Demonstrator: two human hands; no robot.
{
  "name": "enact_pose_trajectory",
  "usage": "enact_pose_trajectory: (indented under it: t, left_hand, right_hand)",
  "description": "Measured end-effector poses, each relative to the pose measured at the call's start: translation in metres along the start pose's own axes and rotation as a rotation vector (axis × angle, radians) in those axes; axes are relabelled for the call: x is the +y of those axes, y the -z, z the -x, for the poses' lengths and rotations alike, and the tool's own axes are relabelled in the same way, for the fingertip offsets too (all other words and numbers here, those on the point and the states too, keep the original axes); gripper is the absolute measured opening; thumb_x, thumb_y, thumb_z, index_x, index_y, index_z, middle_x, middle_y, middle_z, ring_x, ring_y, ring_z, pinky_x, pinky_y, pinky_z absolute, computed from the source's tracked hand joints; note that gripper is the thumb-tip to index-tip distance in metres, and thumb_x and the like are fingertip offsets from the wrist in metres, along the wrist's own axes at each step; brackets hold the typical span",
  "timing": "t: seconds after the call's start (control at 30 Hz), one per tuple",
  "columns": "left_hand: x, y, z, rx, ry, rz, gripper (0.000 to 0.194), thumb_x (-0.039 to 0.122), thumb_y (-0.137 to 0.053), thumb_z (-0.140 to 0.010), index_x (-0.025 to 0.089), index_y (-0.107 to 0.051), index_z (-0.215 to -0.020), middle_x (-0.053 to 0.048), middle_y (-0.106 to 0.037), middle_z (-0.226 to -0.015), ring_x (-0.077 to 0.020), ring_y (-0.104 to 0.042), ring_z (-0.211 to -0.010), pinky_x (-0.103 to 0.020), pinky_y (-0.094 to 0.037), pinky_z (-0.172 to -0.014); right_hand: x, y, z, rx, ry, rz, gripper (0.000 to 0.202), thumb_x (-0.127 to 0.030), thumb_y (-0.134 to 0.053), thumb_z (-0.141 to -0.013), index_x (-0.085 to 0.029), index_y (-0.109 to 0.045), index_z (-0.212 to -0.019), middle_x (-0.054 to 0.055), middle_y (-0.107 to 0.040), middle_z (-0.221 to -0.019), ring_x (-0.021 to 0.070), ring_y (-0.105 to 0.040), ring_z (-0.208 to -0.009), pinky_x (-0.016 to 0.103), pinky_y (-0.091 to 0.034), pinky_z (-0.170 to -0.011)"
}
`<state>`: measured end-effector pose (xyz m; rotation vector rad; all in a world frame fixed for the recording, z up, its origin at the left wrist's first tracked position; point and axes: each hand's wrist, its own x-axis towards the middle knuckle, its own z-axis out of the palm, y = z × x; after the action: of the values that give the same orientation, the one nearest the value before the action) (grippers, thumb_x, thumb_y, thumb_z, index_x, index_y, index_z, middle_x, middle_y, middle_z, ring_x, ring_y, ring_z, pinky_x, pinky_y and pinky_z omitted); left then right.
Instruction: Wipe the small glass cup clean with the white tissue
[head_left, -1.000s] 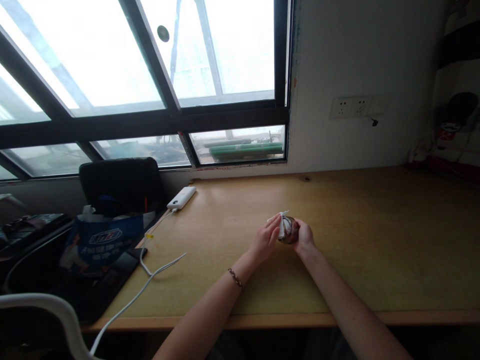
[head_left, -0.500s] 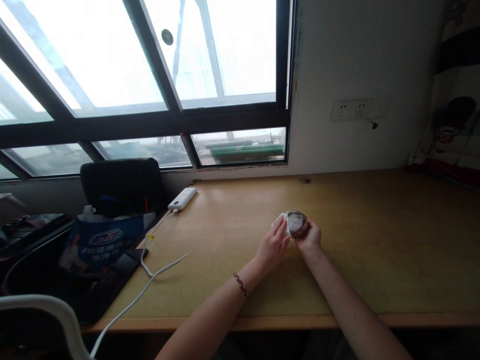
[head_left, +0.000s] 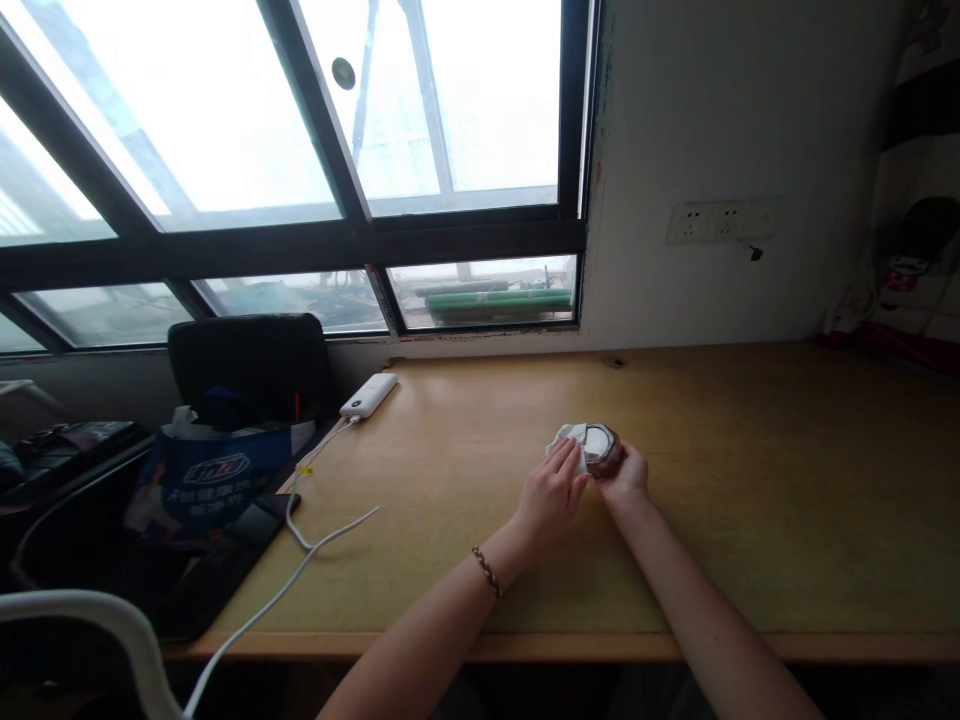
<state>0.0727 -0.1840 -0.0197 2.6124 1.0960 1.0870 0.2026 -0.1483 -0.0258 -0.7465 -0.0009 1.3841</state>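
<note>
Over the middle of the table, my right hand (head_left: 626, 475) is closed around a small, roundish dark-rimmed object (head_left: 599, 442) with a pale, shiny face turned up toward me. Its exact kind I cannot make out. A crumpled white tissue (head_left: 568, 436) lies against the object's left side. My left hand (head_left: 553, 487), a braided bracelet on its wrist, presses its fingers over the tissue. Both hands meet at the object, and the right fingers are partly hidden behind it.
A white power bank (head_left: 368, 397) with a white cable (head_left: 319, 545) lies along the left side of the wooden table (head_left: 465, 400). Beyond that side are a black chair (head_left: 251, 355) and a blue bag (head_left: 217, 490). Wall sockets (head_left: 709, 222) sit at the back right.
The pale face of the object looks brighter and is turned slightly differently. My hands stay together around it; the whole view has shifted slightly.
</note>
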Motion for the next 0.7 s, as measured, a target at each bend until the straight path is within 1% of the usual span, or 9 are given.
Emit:
enact_pose_trajectory:
  t: [0.1,0.2,0.33,0.4,0.53,0.7]
  left_hand:
    - [-0.008,0.002,-0.001,-0.004,-0.023,0.025,0.041,0.029,-0.031,-0.086,0.012,-0.038,-0.123,-0.012,-0.041,-0.127,-0.0215,-0.03,-0.122,-0.042,-0.031,-0.1]
    - [-0.013,0.005,-0.001,-0.017,-0.068,0.053,0.042,0.028,-0.032,-0.086,0.013,-0.036,-0.125,-0.012,-0.038,-0.13,-0.0219,-0.028,-0.123,-0.042,-0.03,-0.101]
    - [-0.012,0.009,-0.002,-0.064,-0.176,0.083,0.047,0.031,-0.034,-0.085,0.013,-0.031,-0.128,-0.013,-0.031,-0.133,-0.0241,-0.025,-0.124,-0.043,-0.03,-0.1]
    - [-0.011,0.01,-0.003,-0.074,-0.198,0.078,0.047,0.032,-0.033,-0.085,0.013,-0.03,-0.128,-0.013,-0.031,-0.134,-0.0249,-0.025,-0.124,-0.044,-0.031,-0.099]
    - [-0.008,0.007,-0.004,-0.061,-0.141,0.019,0.047,0.033,-0.032,-0.085,0.011,-0.031,-0.127,-0.014,-0.033,-0.132,-0.024,-0.024,-0.124,-0.043,-0.03,-0.1]
    - [-0.003,0.0,-0.002,-0.05,-0.083,-0.045,0.049,0.034,-0.032,-0.085,0.008,-0.032,-0.126,-0.016,-0.036,-0.13,-0.024,-0.025,-0.124,-0.043,-0.031,-0.1]
  right_hand:
    - [0.006,-0.003,0.005,-0.038,-0.048,0.065,0.02,-0.016,-0.038,-0.071,-0.014,-0.057,-0.066,0.002,-0.063,-0.057,0.0139,-0.059,-0.052,0.024,-0.048,-0.048]
    - [0.012,-0.004,0.008,-0.073,-0.088,0.096,0.019,-0.016,-0.039,-0.072,-0.014,-0.056,-0.065,0.003,-0.063,-0.056,0.0133,-0.059,-0.051,0.023,-0.048,-0.048]
    - [0.017,-0.003,0.009,-0.083,-0.106,0.1,0.018,-0.014,-0.04,-0.072,-0.015,-0.054,-0.061,0.001,-0.061,-0.052,0.0117,-0.057,-0.046,0.022,-0.047,-0.045]
    - [0.017,-0.002,0.009,-0.092,-0.091,0.097,0.018,-0.014,-0.041,-0.072,-0.016,-0.053,-0.06,0.0,-0.06,-0.051,0.0114,-0.057,-0.045,0.021,-0.047,-0.045]
    - [0.017,-0.002,0.007,-0.095,-0.078,0.099,0.017,-0.015,-0.041,-0.071,-0.015,-0.055,-0.061,0.001,-0.061,-0.052,0.0127,-0.059,-0.049,0.022,-0.049,-0.047]
    - [0.015,0.002,0.003,-0.111,-0.035,0.09,0.018,-0.017,-0.041,-0.07,-0.015,-0.057,-0.064,0.003,-0.062,-0.055,0.0152,-0.06,-0.055,0.027,-0.051,-0.053]
